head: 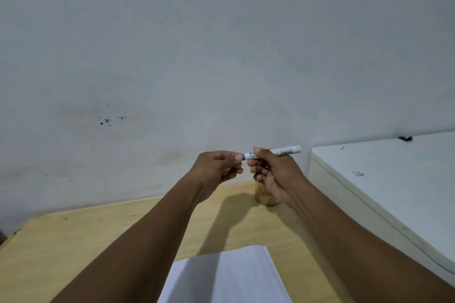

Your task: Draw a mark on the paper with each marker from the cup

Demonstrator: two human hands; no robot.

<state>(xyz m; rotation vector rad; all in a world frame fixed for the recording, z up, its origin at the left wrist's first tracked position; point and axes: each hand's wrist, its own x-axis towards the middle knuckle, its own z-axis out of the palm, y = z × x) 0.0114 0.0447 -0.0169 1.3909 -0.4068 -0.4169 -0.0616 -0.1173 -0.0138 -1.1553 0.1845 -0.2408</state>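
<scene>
Wood table (73,241), paper (229,275), white wall (221,44).

One head-worn camera is looking forward and slightly down from the person's own standpoint, facing a wall (221,44) that is filling the upper half. Both forearms are reaching in from the bottom edge, close to the lens, over the counter (73,241) lying low in the frame.

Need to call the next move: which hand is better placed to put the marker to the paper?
Likely right. The right hand wraps the marker barrel, while the left hand only pinches its blue cap end. The paper lies below both.
</scene>
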